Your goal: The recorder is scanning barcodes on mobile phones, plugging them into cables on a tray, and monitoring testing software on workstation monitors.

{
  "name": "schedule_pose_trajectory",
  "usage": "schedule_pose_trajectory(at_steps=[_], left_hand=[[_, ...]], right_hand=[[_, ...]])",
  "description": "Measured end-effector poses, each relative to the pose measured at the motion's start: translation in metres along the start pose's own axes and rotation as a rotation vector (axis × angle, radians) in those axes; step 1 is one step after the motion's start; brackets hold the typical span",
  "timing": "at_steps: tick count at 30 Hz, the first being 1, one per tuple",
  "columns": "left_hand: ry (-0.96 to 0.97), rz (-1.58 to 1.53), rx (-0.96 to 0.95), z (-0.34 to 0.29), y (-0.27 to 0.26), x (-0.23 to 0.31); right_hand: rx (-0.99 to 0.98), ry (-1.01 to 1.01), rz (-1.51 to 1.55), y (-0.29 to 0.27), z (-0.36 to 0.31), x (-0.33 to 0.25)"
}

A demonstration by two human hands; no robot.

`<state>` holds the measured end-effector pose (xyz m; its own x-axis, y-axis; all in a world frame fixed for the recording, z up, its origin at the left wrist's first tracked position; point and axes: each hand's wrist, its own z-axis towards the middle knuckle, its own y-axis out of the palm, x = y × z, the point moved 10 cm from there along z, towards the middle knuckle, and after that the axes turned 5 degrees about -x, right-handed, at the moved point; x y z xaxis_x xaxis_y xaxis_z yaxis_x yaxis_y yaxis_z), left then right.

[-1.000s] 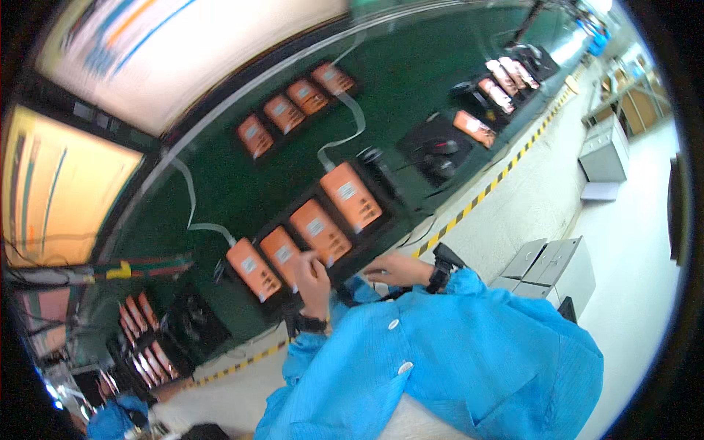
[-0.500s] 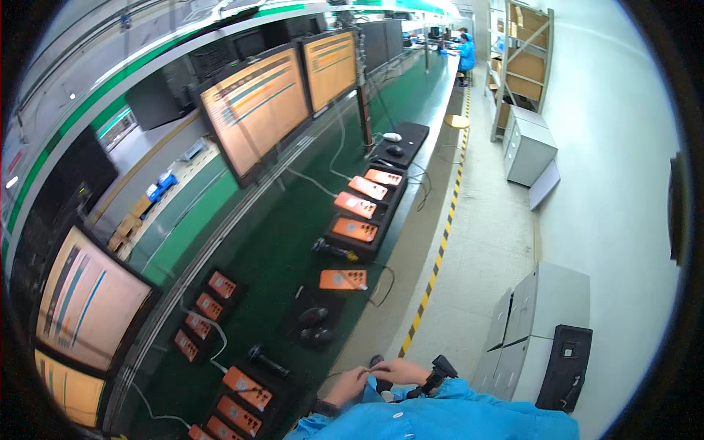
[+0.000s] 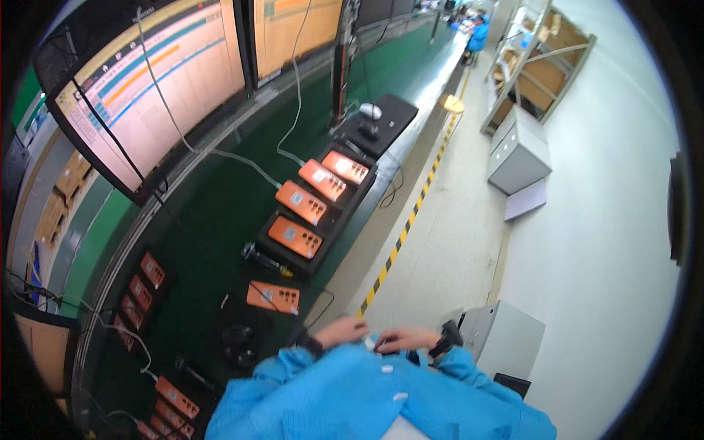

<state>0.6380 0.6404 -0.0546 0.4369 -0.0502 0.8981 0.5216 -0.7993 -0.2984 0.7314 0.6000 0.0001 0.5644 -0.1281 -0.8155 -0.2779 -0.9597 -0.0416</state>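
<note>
Both my hands are in front of my blue smock (image 3: 323, 389), a short way apart, each with a black band at its wrist. My left hand (image 3: 343, 331) is blurred, and I cannot make out its fingers. My right hand (image 3: 403, 339) has its fingers bent in at the smock's front; what they hold, if anything, is hidden. To the left of my left hand, an orange phone (image 3: 273, 297) lies on the green bench. Several more orange phones, such as this phone (image 3: 295, 237), rest in a black tray (image 3: 334, 233) farther along.
Monitors (image 3: 158, 84) stand along the bench's back, with grey cables (image 3: 235, 156) running to the phones. A handheld scanner (image 3: 260, 257) and black mouse (image 3: 238, 337) sit near the loose phone. Grey cabinets (image 3: 521, 158), a stool (image 3: 452, 104) and a seated person (image 3: 478, 35) are beyond.
My hands have drawn apart from each other and stand closer in at my smock. The view has swung, so the bench and phones lie farther left and the monitors look larger.
</note>
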Motion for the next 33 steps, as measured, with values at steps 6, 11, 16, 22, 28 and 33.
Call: schedule_pose_trajectory(at_steps=[6,11,16,22,28,33], left_hand=[[-0.082,-0.071,0.095,0.024,-0.094,0.025],[-0.023,-0.488,0.191,0.045,-0.108,0.024],[-0.086,-0.476,0.493,0.071,-0.148,0.036],[-0.329,-0.572,0.626,0.103,-0.157,0.055],[-0.246,-0.306,0.924,0.113,-0.193,0.085],[-0.568,-0.734,1.108,0.08,-0.167,0.047]], right_hand=[[0.086,0.042,-0.118,-0.109,0.012,0.01],[-0.069,-0.065,0.012,-0.194,0.074,-0.012],[-0.347,-0.106,-0.199,-0.287,0.11,-0.049],[-0.614,-0.198,-0.736,-0.353,0.162,-0.092],[-1.169,-0.178,-0.705,-0.327,0.131,-0.095],[-0.924,-0.316,-0.725,-0.387,0.119,-0.108]])
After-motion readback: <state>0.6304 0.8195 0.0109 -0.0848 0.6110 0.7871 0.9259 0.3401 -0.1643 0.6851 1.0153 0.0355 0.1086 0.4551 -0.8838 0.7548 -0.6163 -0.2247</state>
